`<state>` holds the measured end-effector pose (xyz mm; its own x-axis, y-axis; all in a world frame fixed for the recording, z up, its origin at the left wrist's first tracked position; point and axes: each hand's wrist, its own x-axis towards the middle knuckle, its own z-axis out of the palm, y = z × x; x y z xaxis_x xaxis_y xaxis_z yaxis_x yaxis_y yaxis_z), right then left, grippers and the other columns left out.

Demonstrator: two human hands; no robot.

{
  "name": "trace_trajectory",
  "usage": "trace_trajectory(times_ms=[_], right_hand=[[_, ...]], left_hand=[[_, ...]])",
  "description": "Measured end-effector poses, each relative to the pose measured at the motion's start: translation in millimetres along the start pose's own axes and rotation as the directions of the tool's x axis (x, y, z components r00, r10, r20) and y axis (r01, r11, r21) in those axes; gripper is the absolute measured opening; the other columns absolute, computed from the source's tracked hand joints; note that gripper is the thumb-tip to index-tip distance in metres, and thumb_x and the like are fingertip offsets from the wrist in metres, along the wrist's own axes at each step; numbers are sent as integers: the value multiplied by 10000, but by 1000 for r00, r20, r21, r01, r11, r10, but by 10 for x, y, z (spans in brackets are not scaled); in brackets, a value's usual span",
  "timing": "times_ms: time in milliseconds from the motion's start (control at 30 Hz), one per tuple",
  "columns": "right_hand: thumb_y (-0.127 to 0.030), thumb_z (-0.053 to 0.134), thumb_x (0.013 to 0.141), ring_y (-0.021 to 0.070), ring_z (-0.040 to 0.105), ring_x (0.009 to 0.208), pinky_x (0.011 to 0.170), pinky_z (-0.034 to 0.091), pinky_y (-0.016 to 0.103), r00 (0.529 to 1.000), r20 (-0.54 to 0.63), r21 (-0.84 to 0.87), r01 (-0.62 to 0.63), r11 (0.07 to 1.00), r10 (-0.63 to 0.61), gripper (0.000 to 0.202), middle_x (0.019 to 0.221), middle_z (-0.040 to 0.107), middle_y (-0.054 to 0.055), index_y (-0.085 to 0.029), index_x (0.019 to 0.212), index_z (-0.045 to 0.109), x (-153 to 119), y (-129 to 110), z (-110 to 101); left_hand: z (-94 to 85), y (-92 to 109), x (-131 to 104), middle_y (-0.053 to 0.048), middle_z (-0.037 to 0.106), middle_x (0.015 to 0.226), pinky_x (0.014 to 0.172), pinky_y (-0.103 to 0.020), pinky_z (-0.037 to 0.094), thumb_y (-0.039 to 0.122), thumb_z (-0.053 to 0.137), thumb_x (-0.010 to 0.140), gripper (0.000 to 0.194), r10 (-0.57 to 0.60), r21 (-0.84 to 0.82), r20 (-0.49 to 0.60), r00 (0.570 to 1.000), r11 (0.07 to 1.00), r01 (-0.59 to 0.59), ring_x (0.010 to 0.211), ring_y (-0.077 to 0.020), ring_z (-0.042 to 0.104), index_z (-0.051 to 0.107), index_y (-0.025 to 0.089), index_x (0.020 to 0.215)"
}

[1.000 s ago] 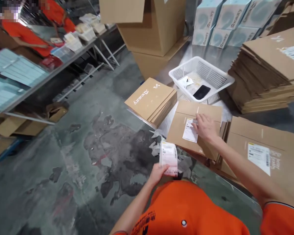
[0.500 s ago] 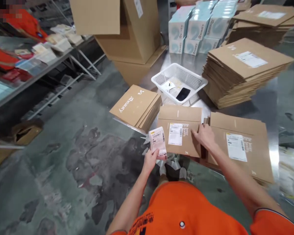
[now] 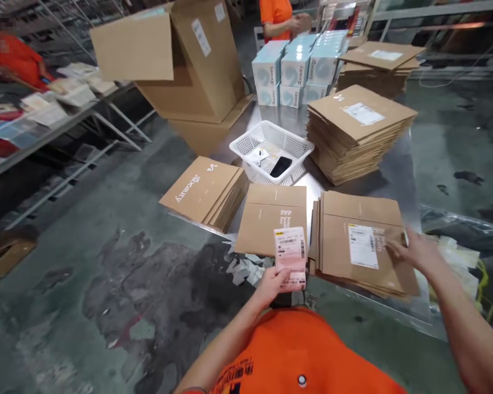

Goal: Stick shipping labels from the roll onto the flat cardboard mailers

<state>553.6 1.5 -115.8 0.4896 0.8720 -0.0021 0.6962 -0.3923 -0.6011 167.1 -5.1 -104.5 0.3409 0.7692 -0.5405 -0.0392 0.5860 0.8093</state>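
My left hand (image 3: 272,284) pinches a small stack of printed shipping labels (image 3: 290,250) between thumb and fingers, in front of the middle flat cardboard box (image 3: 258,224). No label shows on the visible part of that box. To its right lies a pile of flat cardboard boxes (image 3: 332,241), the top one bearing a white label (image 3: 363,246). My right hand (image 3: 421,253) grips the right edge of this top box, fingers over its face.
A white basket (image 3: 246,143) holding a dark phone (image 3: 281,166) stands behind. Around it are a left pile of flat boxes (image 3: 197,189), a tall labelled pile (image 3: 361,115), pale-blue boxes (image 3: 267,65) and a big open carton (image 3: 197,82). Co-workers in orange (image 3: 276,13) stand beyond.
My right hand has moved right, from the middle box to the right pile's far edge. The label on the middle box is gone from view. My left hand has brought the labels rightward.
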Motion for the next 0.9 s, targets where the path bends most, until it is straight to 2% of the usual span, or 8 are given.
trace_trajectory(times_ms=[100,133,233,333,500,667,800,900], right_hand=[[-621,583,724,371,442,1286,1015,402,530,946,125,137,282,950,-299,775,1416,480,127,-242,1387,449,-135,-716,349],[-590,579,763,314,514,1216,959,465,447,868,276,294,334,896,-414,741,1404,497,101,-261,1408,422,-196,-1019,494],[-559,556,799,207,621,810,686,508,311,612,505,537,329,777,-609,460,953,689,61,-196,1066,652,-397,-1759,888],[-578,474,847,139,511,567,526,398,249,536,572,555,304,774,-621,447,584,574,-6,-183,697,617,-581,-2056,1160],[-532,496,853,150,546,620,555,386,250,568,530,510,380,772,-630,384,681,638,17,-182,804,646,-676,-2120,1409],[-482,472,873,182,593,737,666,430,282,622,438,427,492,759,-649,355,766,674,41,-194,758,644,-400,-2255,1754],[-406,392,929,192,608,813,743,459,301,721,329,249,557,793,-610,341,863,684,55,-192,836,640,11,-2397,2004],[-382,435,928,236,596,889,799,453,358,741,328,87,594,800,-586,303,958,678,103,-169,946,650,263,-2471,2071]], left_hand=[[-86,-89,-17,-124,750,898,817,-412,558,590,725,658,536,-1,113,-16,1000,994,3,865,-281,688,748,98,867],[-119,-101,-33,-117,748,894,827,-413,551,572,713,680,504,0,149,-8,1000,989,1,880,-284,680,750,104,863],[-220,-47,-95,-100,738,975,890,-404,515,450,752,674,428,42,175,3,999,984,-42,954,-285,658,735,130,958],[-313,118,-114,-90,692,1119,893,-352,496,336,806,595,592,207,64,-122,971,978,-200,993,-252,641,647,164,1139],[-453,269,80,-11,623,670,596,-244,441,415,730,641,306,255,112,-403,879,967,-229,631,-140,557,629,135,715],[-688,-10,251,68,396,470,477,-211,287,517,728,602,460,190,135,-452,871,980,-144,487,-69,356,441,176,488],[-937,-307,256,44,520,557,525,-216,360,541,739,607,427,129,28,-389,912,991,-128,526,-84,442,570,150,624],[-1055,-544,252,-43,686,778,649,-273,467,463,806,563,495,18,-34,-317,948,999,-30,644,-141,585,674,125,901]])
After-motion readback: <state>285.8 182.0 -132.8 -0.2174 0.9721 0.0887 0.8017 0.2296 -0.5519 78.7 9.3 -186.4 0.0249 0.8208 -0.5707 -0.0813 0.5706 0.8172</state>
